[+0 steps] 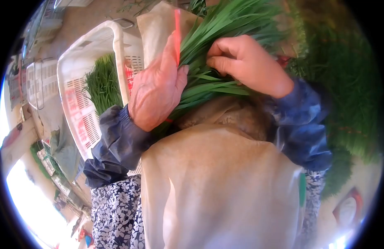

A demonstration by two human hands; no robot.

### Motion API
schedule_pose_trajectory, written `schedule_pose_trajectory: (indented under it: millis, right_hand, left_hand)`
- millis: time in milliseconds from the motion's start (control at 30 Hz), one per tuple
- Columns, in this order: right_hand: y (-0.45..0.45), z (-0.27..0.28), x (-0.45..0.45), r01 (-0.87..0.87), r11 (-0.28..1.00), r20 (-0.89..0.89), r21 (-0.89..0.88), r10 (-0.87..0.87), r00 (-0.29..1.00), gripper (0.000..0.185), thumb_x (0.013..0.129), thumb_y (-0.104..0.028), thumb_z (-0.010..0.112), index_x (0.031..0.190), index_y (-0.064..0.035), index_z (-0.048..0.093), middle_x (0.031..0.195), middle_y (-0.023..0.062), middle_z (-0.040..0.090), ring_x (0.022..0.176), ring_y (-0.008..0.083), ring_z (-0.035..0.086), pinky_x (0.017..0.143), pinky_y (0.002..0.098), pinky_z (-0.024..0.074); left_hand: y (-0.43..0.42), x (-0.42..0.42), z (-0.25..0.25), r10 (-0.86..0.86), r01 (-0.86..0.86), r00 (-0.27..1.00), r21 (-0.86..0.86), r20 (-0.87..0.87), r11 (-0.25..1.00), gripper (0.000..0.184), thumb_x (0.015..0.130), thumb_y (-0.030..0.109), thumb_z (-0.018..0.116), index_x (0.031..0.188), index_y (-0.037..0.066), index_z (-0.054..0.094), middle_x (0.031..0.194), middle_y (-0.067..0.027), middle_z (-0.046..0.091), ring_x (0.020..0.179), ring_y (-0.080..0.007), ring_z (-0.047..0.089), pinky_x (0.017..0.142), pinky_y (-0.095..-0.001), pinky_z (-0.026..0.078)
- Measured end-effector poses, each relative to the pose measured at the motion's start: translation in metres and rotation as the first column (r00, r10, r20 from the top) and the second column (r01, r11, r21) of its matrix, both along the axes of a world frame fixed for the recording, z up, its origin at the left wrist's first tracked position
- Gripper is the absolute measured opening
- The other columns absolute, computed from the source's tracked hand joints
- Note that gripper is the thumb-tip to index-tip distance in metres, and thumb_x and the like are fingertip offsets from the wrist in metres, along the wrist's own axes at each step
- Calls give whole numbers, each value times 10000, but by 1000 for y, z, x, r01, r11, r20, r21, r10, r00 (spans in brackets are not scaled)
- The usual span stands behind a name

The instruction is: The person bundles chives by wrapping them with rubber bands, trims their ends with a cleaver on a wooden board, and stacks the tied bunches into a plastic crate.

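A bunch of long green leaves [225,25] lies across the person's lap, over a beige apron [225,178]. My left hand [158,83] rests on the left side of the bunch, its thumb against the leaves. A red strip [177,37] stands up beside its fingers. On the right, my right hand [245,62] is curled over the leaves, with thumb and forefinger pinched together at the bunch. What lies between those fingertips is too small to make out.
A white plastic crate [69,62] at the left holds more green leaves [102,83]. Large stacks of greens [349,91] fill the right side. Further crates [42,83] stand at the far left.
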State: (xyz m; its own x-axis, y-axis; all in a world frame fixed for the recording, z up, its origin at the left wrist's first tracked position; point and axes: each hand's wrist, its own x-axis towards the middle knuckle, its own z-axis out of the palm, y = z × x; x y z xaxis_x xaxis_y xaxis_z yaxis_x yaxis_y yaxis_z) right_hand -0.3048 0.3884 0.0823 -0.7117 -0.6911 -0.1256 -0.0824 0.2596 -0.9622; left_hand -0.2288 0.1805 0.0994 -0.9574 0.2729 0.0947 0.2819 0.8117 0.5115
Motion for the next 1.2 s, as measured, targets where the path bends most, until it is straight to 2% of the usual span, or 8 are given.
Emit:
schedule_pose_trajectory:
  millis: [167,267,333,467,500,700,1133,1200]
  right_hand:
    - [-6,-6,-2,-67,998,-51,15,68,996,109,813,-67,652,866,24,622,685,50,614,616,89,539,560,280,445]
    - [-10,-7,2,-79,990,-497,118,127,859,106,770,-81,646,798,-10,573,695,163,598,644,341,609,578,418,463]
    - [-13,9,11,-62,996,-422,65,83,903,118,771,-91,635,798,-20,546,754,181,597,733,425,585,612,473,464]
    - [-25,-5,15,45,991,-465,127,19,885,114,789,-86,615,868,-31,555,814,138,596,762,367,610,609,458,493]
    - [-26,-3,14,12,990,-511,143,64,857,104,793,-83,607,874,-39,558,815,120,588,753,339,618,599,433,501]
    - [-20,30,31,24,998,-750,55,26,660,81,771,-87,585,823,-49,535,774,80,504,662,236,607,558,348,510]
    - [1,83,56,-137,974,-430,-181,46,902,169,718,41,651,865,-44,644,761,89,606,632,236,589,571,301,475]
    - [33,82,49,116,992,-499,-42,-121,858,254,758,44,597,998,-35,630,839,125,617,719,284,608,644,336,494]
  left_hand:
    - [0,1,0,14,-14,999,1,49,1000,675,865,51,610,1454,-19,287,1140,-297,592,933,-450,624,753,-461,526]
    - [-3,0,3,-43,43,998,-1,39,999,704,869,80,630,1461,-46,270,1296,-321,513,1082,-453,589,868,-430,508]
    - [-12,-1,21,-22,11,980,57,199,998,904,796,290,752,1461,-75,258,1408,-295,431,1304,-423,439,1074,-435,368]
    - [-37,10,31,-53,132,918,-177,393,975,1230,543,394,892,1471,-70,231,1372,-281,460,1274,-425,457,1048,-437,397]
    - [-39,12,28,2,51,854,-87,520,995,1270,487,270,907,1493,-52,203,1372,-270,485,1270,-401,496,1056,-395,406]
    - [-40,19,46,-3,48,930,-112,367,993,1121,540,209,830,1465,-60,256,1208,-272,573,1043,-417,608,881,-435,500]
    - [-35,27,39,-23,80,965,-205,263,975,1069,609,241,790,1481,-37,237,985,-204,555,932,-385,574,829,-444,458]
    - [-40,36,46,-26,71,979,-214,204,974,1067,584,196,802,1480,-22,264,988,-174,531,915,-355,551,816,-425,441]
